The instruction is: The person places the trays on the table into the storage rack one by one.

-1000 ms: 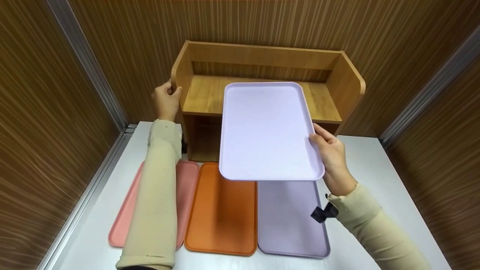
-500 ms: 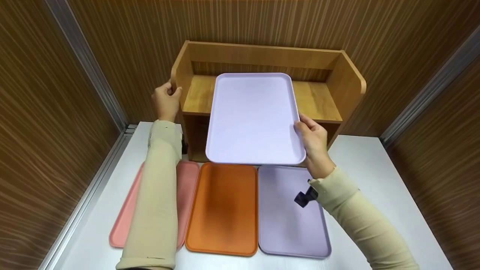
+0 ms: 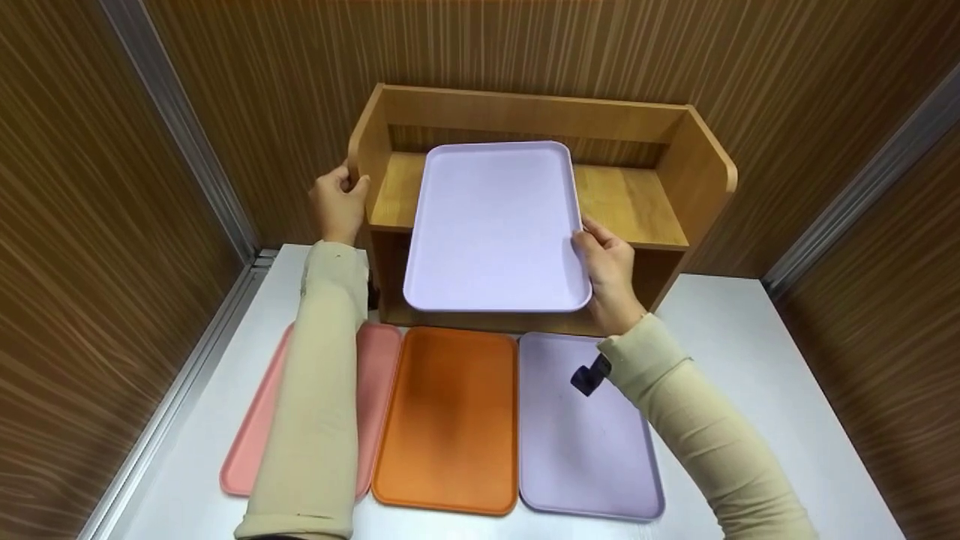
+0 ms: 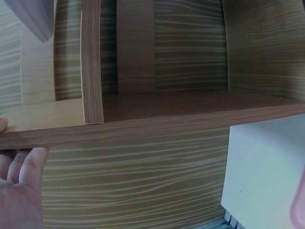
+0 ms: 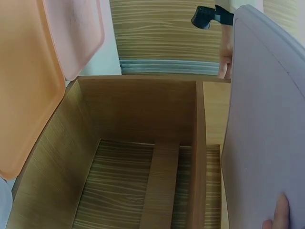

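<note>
My right hand (image 3: pixel 609 271) grips the right edge of a light lavender tray (image 3: pixel 495 225), thumb on its upper face. The tray hangs in front of a wooden two-level shelf (image 3: pixel 630 206), hiding part of its upper board. In the right wrist view, fingertips (image 5: pixel 281 214) press the underside of the lavender tray (image 5: pixel 262 109), above the lower compartment. With thumb and fingers, my left hand (image 3: pixel 339 206) holds the front edge of the shelf's left side panel (image 3: pixel 367 161). The left wrist view shows that left hand (image 4: pixel 21 186) around the panel edge (image 4: pixel 62 136).
A pink tray (image 3: pixel 379 390), partly hidden by the left sleeve, an orange tray (image 3: pixel 446 420) and a purple tray (image 3: pixel 592 450) lie side by side on the white table (image 3: pixel 720 360) before the shelf. Wood-patterned walls (image 3: pixel 525 45) enclose the table.
My right hand has carried the lavender tray away from me, up and to the left, closer to the shelf. The left hand stays on the side panel.
</note>
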The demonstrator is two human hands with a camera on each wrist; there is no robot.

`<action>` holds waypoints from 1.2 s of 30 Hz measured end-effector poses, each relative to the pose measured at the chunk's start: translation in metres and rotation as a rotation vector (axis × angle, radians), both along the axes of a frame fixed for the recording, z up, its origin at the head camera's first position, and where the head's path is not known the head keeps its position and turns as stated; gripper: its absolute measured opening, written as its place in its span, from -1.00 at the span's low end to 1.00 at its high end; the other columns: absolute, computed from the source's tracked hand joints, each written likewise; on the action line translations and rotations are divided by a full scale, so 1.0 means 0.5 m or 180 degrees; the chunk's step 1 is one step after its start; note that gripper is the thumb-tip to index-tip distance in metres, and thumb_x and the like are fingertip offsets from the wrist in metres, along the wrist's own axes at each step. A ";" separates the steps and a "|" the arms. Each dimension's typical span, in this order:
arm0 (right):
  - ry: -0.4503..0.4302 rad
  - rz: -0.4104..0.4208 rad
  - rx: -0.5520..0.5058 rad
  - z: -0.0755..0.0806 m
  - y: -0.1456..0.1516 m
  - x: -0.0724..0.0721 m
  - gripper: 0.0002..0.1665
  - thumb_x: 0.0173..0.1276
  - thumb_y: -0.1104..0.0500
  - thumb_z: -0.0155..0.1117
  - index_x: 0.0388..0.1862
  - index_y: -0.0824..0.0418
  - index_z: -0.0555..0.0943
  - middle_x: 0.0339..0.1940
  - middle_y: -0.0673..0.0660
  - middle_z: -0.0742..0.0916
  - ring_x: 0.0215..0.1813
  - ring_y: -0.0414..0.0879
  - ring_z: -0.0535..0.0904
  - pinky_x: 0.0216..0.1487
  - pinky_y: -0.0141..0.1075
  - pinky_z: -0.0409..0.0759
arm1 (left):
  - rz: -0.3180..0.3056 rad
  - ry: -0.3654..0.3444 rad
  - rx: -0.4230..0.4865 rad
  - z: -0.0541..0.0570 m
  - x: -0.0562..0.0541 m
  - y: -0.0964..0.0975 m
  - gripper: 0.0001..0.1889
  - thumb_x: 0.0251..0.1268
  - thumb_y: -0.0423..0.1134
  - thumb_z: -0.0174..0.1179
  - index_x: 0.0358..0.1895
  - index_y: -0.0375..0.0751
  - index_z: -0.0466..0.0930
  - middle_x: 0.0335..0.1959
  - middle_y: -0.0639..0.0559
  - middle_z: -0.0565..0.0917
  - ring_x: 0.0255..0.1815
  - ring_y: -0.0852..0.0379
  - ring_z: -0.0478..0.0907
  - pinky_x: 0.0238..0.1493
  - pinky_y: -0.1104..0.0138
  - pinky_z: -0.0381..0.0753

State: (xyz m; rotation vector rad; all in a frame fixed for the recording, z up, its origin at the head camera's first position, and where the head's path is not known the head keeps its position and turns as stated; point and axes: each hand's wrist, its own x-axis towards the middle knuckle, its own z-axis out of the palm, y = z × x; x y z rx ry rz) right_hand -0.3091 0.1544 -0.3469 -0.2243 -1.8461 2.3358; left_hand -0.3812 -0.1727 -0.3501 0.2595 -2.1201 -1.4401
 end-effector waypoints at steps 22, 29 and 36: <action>0.0027 -0.0018 -0.0283 -0.017 -0.059 -0.076 -0.50 0.34 0.36 0.04 0.27 0.41 0.38 0.08 0.35 0.57 -0.35 -0.18 0.58 -0.32 -0.41 0.57 | 0.0018 0.0016 0.0005 0.002 0.013 -0.005 -0.79 0.29 -0.27 0.17 -0.14 -0.33 0.65 -0.15 -0.11 0.68 -0.27 0.17 0.49 -0.22 0.43 0.48; 0.0027 0.0002 -0.0395 -0.022 -0.072 -0.088 -0.52 0.34 0.39 0.02 0.25 0.39 0.43 0.00 0.31 0.60 -0.38 -0.15 0.59 -0.35 -0.39 0.57 | 0.0034 0.0016 0.0026 0.002 0.015 -0.006 -0.81 0.30 -0.25 0.16 -0.22 -0.34 0.62 -0.23 -0.10 0.64 -0.31 0.13 0.43 -0.28 0.40 0.43; 0.0016 0.0014 -0.0480 -0.029 -0.081 -0.101 -0.52 0.37 0.38 0.00 0.28 0.39 0.39 0.05 0.32 0.58 -0.35 -0.15 0.57 -0.34 -0.41 0.56 | 0.0051 0.0111 0.0004 0.002 0.010 -0.004 -0.84 0.28 -0.27 0.18 -0.37 -0.33 0.55 -0.36 -0.05 0.58 -0.38 0.17 0.37 -0.37 0.46 0.34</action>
